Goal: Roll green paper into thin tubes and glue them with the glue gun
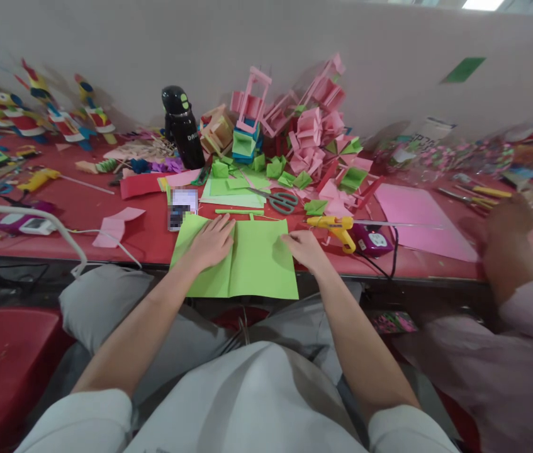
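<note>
A light green paper sheet (257, 264) lies at the near edge of the red table (82, 207), hanging a little over it, with a fold running down its middle. My left hand (210, 242) lies flat on the sheet's left half, fingers stretched out. At the sheet's right edge my right hand (304, 246) rests with its fingers curled against the paper; whether they pinch the edge I cannot make out.
A yellow glue gun (335, 228) and grey scissors (281, 200) lie just beyond the sheet, a phone (182, 206) to its left. Behind stand a black bottle (184, 126) and heaps of pink and green folded paper. Another person's arm (511, 251) reaches in at the right.
</note>
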Demonstrator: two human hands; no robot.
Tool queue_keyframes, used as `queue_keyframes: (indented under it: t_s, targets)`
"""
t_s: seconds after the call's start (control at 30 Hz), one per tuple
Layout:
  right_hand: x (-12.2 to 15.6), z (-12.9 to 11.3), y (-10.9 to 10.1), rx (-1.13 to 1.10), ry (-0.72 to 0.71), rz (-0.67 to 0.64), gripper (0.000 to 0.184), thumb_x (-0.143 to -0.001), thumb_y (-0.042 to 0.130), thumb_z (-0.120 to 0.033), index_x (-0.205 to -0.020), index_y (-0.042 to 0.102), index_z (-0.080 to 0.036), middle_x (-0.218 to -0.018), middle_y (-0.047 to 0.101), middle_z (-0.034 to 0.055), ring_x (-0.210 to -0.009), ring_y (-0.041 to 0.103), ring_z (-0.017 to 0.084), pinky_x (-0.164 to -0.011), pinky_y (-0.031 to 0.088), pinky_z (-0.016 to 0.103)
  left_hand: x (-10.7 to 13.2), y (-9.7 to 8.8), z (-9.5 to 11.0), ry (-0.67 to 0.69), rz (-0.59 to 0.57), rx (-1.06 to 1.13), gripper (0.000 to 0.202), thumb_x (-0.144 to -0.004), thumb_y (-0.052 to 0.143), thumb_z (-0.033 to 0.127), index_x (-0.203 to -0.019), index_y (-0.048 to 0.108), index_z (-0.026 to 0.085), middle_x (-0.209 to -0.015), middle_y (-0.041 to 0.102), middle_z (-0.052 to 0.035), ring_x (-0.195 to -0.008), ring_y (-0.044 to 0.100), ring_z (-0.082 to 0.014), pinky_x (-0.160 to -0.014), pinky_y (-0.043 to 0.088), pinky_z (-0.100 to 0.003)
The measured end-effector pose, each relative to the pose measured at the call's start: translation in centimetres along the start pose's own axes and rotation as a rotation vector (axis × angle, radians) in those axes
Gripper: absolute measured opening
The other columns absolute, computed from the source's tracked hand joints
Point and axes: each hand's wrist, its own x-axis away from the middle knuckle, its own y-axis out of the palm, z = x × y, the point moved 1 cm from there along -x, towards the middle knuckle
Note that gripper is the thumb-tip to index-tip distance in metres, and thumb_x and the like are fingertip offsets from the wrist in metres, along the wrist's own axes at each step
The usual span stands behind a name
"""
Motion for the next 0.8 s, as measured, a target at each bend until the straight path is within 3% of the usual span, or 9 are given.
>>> queue_keyframes:
  t_s: [0.13,0.27,0.37,0.5,0.8]
  targets:
    - [0.2,0.2,0.1,0.011,-0.003,-0.031,0.034,-0.076,0.051,-0.044,-0.053,0.041,-0.021,-0.048,0.036,-0.0040,-0.051,0.034,0.011,-0.051,0.023,0.027,0.0,-0.1,0.0,0.012,0.002,0.015,0.058,-0.100,0.027,0.031,-0.154,0.037,0.012,-0.165,0.025,-0.0109,-0.152,0.024,-0.0278,-0.124,0.022,-0.047]
    - [0.5,0.2,0.1,0.014,-0.035,-0.001,0.036,-0.076,0.053,-0.042,-0.052,0.036,-0.021,-0.049,0.029,-0.0044,-0.052,0.031,0.010,-0.051,0.021,0.027,0.0,0.0,-0.1,0.005,0.000,0.018,0.057,-0.100,0.027,0.030,-0.154,0.036,0.013,-0.165,0.025,-0.0102,-0.152,0.024,-0.0274,-0.124,0.022,-0.047]
    - [0.9,0.0,0.0,-0.048,-0.064,0.025,0.044,-0.080,0.054,-0.049,-0.054,0.032,-0.022,-0.052,0.027,-0.0045,-0.053,0.028,0.009,-0.050,0.019,0.027,0.0,0.1,-0.1,0.007,-0.019,0.010,0.058,-0.101,0.024,0.032,-0.155,0.034,0.012,-0.165,0.022,-0.0102,-0.153,0.022,-0.0272,-0.124,0.020,-0.047]
    - [1.6,-0.3,-0.2,-0.164,-0.036,-0.042,0.051,-0.079,0.058,-0.059,-0.054,0.034,-0.022,-0.051,0.028,-0.0049,-0.050,0.027,0.008,-0.049,0.019,0.027,-0.2,0.1,-0.2,0.000,-0.040,0.000,0.059,-0.102,0.022,0.033,-0.157,0.030,0.012,-0.166,0.019,-0.0105,-0.153,0.019,-0.0263,-0.125,0.018,-0.047]
    - [2.1,0.1,-0.2,-0.235,0.051,-0.066,0.038,-0.074,0.060,-0.048,-0.054,0.043,-0.020,-0.048,0.037,-0.0047,-0.046,0.037,0.009,-0.045,0.026,0.024,-0.8,0.1,-0.3,0.005,-0.045,0.015,0.059,-0.104,0.018,0.038,-0.157,0.029,0.014,-0.166,0.019,-0.0101,-0.154,0.017,-0.0252,-0.125,0.017,-0.048]
